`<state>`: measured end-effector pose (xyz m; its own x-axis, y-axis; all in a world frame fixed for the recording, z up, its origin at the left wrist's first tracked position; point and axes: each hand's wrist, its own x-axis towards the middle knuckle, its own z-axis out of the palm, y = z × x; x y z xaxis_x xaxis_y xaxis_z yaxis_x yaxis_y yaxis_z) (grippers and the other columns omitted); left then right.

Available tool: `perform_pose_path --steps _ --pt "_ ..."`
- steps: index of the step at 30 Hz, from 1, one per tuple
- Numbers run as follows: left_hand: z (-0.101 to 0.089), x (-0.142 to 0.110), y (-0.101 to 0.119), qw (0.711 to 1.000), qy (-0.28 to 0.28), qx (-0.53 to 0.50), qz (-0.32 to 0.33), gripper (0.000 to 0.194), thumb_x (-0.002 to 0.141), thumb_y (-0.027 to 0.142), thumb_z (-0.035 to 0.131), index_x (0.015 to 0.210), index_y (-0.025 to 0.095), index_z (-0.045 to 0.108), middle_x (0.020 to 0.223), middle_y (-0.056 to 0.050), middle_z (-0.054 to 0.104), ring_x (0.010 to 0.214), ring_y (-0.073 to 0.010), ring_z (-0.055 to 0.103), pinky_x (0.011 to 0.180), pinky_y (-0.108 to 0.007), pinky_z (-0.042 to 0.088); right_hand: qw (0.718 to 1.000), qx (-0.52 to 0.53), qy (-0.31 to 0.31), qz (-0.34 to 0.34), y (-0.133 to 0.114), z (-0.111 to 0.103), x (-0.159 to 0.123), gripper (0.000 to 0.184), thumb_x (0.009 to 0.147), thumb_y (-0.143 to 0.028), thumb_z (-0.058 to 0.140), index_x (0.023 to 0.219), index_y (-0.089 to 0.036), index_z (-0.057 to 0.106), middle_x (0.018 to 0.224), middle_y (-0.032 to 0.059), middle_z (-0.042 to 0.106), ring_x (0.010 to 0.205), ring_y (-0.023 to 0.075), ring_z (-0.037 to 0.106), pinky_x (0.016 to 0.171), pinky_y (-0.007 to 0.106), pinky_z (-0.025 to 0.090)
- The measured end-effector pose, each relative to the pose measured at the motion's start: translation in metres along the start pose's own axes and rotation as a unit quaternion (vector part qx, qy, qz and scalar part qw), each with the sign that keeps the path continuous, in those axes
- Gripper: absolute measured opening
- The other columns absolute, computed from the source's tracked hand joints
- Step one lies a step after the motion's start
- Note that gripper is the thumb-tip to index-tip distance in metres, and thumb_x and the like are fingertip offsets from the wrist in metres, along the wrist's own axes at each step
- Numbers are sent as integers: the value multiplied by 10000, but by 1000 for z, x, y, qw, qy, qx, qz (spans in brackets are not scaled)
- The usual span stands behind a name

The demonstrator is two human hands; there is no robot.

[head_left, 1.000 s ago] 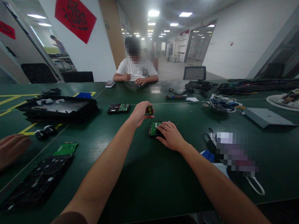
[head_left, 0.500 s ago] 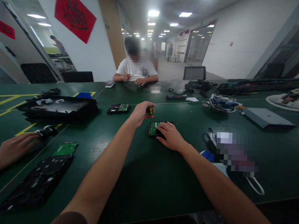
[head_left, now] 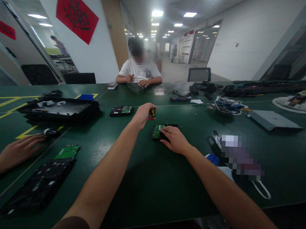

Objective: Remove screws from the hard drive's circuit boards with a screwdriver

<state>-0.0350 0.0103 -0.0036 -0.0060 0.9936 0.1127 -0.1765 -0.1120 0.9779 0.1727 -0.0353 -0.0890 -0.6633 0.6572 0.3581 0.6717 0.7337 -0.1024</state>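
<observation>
My left hand [head_left: 144,114] is closed around the black-and-yellow handle of a screwdriver [head_left: 153,112]. Its thin shaft points down at the far left corner of a hard drive [head_left: 157,132], which lies flat on the green table with its green circuit board facing up. I cannot make out whether the tip sits in a screw. My right hand [head_left: 176,138] grips the drive's right part, fingers across the top and thumb at the near side, hiding much of it. Beyond my left wrist lies a second hard drive [head_left: 121,110], untouched.
At left, another person's hand [head_left: 19,152] touches a dark-and-white object [head_left: 51,133]. Nearer are black drives [head_left: 41,182] with a green board [head_left: 68,151]. A black tray [head_left: 59,108], a cable bundle [head_left: 228,106] and a grey metal box [head_left: 275,120] surround the workspace. A person [head_left: 139,71] sits opposite.
My left hand and the screwdriver handle have turned slightly; my right hand and the hard drive stay put. The other person's hand at left has reached rightward to the dark-and-white object.
</observation>
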Motion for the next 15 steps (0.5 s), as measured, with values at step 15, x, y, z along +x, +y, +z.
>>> perform_pose_path --steps 15 --pt "-3 2 -2 999 -12 32 18 237 736 357 611 798 158 725 842 -83 598 770 -189 571 535 -259 511 1000 -8 18 -11 0 1 0 483 980 -444 541 1358 -148 584 1360 171 576 1275 310 500 1105 514 352"
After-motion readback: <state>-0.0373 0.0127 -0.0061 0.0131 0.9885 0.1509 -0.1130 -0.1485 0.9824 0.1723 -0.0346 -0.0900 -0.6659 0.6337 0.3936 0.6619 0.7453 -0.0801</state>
